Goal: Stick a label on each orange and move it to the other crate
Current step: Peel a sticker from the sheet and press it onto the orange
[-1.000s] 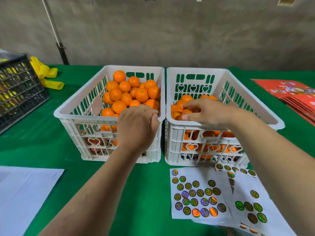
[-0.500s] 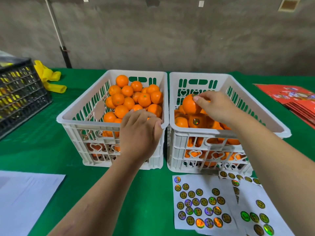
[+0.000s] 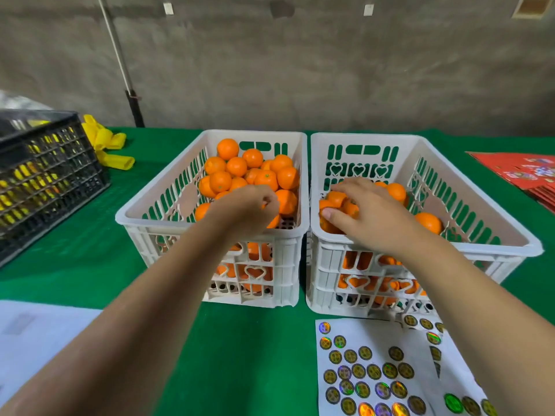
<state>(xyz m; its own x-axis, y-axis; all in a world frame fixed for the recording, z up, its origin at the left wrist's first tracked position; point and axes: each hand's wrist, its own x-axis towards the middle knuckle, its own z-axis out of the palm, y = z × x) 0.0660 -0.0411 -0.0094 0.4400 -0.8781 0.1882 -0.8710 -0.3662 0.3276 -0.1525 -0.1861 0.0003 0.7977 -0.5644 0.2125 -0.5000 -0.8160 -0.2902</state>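
Two white slotted crates stand side by side on the green cloth. The left crate (image 3: 141,213) is heaped with plain oranges (image 3: 236,166). My left hand (image 3: 246,210) is inside it near the front right corner, fingers curled round an orange (image 3: 274,221) that is mostly hidden. The right crate (image 3: 507,235) holds fewer oranges (image 3: 429,222). My right hand (image 3: 369,214) is low over that pile at the crate's left side, thumb and fingers round an orange (image 3: 335,199). Sheets of round shiny labels (image 3: 369,370) lie in front of the right crate.
A black mesh crate (image 3: 45,178) with yellow items sits at the left, with yellow pieces (image 3: 108,145) behind it. White paper (image 3: 36,334) lies at the near left. Red printed packets (image 3: 528,172) are stacked at the far right. A concrete wall is behind the table.
My right hand has lowered its orange from above the right crate onto the pile at the left side. My left hand has reached deeper into the left crate and curled its fingers.
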